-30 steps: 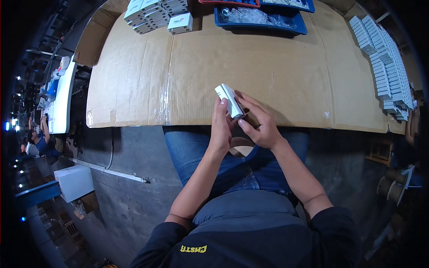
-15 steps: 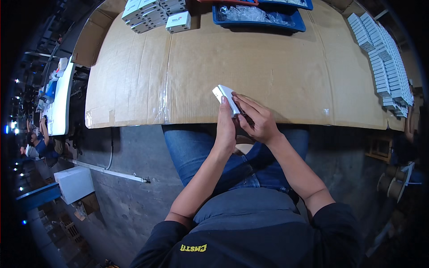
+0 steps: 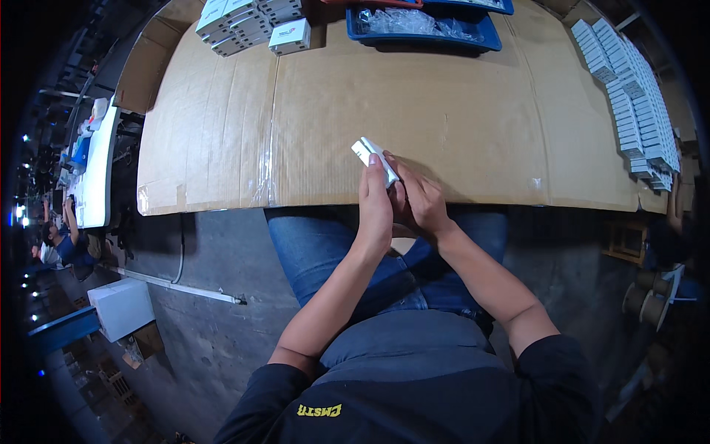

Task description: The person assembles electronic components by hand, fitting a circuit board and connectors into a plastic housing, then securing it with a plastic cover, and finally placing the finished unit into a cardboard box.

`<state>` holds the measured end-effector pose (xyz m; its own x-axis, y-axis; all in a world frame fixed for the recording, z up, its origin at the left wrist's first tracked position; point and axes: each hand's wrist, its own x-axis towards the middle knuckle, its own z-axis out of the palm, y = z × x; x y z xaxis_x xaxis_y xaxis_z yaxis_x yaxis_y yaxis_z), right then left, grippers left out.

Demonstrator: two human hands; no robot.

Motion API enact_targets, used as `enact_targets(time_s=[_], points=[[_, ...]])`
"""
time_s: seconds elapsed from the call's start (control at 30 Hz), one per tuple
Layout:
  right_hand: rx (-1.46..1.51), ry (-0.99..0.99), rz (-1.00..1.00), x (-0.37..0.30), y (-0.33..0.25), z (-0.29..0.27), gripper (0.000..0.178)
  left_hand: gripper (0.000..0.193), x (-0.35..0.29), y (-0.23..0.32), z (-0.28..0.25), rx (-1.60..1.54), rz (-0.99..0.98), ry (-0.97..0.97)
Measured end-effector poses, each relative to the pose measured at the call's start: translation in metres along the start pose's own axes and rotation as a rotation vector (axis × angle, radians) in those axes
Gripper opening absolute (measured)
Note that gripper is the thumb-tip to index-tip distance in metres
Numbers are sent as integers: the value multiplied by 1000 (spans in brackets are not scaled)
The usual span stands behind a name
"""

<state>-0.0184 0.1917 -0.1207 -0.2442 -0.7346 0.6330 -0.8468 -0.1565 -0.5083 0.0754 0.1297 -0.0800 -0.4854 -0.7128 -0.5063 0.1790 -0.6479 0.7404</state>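
Note:
A small white box (image 3: pixel 364 150) is held up over the near edge of the cardboard-covered table, tilted with its far end toward the left. My left hand (image 3: pixel 376 198) grips it from the left, the thumb lying along its side. My right hand (image 3: pixel 421 200) wraps its lower right side, and those fingers are partly hidden behind the box. Both hands are closed on it, close together. What the box contains, if anything, cannot be seen.
Stacked white boxes (image 3: pixel 235 26) and a single white box (image 3: pixel 290 36) stand at the far left of the table (image 3: pixel 355 103). A blue tray (image 3: pixel 425 43) of clear plastic bags sits at the back. More white boxes (image 3: pixel 625 96) are piled at the right edge.
The white box has turned in my hands, showing more of its narrow side. My right fingers have moved from its top face round to its right side.

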Motion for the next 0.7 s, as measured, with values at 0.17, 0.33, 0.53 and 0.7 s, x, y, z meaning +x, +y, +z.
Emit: enact_targets(time_s=[0.17,0.33,0.53,0.7], points=[[9,4,26,-2,-2,1,42,43,-1,-4,0,-37,26,0],[381,-51,189,13,-13,-7,38,49,7,5,-6,-169,-38,-19],[635,-52,443,21,-11,-21,43,69,5,23,-18,115,267,-219],[730,-282,580,17,-11,-24,54,68,10,16,-26,102,396,-300]])
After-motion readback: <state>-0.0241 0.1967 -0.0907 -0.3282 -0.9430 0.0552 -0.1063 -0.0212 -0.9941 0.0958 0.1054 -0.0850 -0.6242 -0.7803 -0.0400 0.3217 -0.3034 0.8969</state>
